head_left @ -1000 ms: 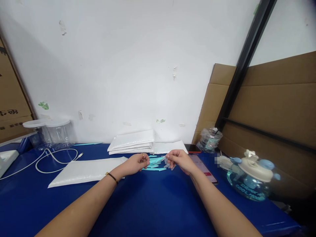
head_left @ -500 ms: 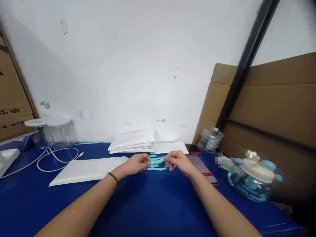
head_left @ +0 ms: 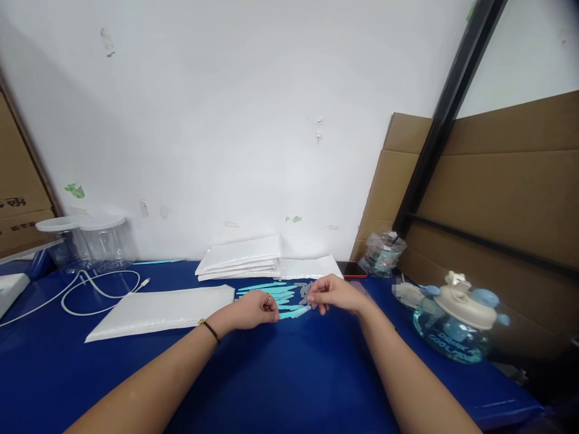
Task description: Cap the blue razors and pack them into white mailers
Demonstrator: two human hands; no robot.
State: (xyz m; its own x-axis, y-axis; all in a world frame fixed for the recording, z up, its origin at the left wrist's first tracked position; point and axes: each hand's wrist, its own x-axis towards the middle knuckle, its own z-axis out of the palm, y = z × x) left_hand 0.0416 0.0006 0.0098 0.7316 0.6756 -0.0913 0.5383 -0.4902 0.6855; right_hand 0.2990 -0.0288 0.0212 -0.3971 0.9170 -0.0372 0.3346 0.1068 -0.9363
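My left hand (head_left: 257, 310) is closed, thumb and fingertips pinching a slim turquoise stick (head_left: 286, 315) that looks like an eyebrow razor. It points right, and its far end is covered by a pale clear cap (head_left: 302, 311). Fingers bent in a pinch, my right hand (head_left: 332, 293) is at that capped end. Behind the hands lie several more turquoise razors (head_left: 260, 287), spread side by side on the blue table. Small greyish clear caps (head_left: 302, 290) are heaped just left of my right hand.
A white padded envelope (head_left: 158, 312) lies at left, with a stack of them (head_left: 239, 256) against the wall. A white cable (head_left: 102, 295) and lidded clear jars (head_left: 106, 244) are farther left. At right are a phone (head_left: 353, 269), a wrapped cup (head_left: 384, 253) and a water bottle (head_left: 456, 325).
Both hands have come slightly nearer to me, the held razor with them. The row of razors and the heap of caps behind now show more. The view has shifted slightly.
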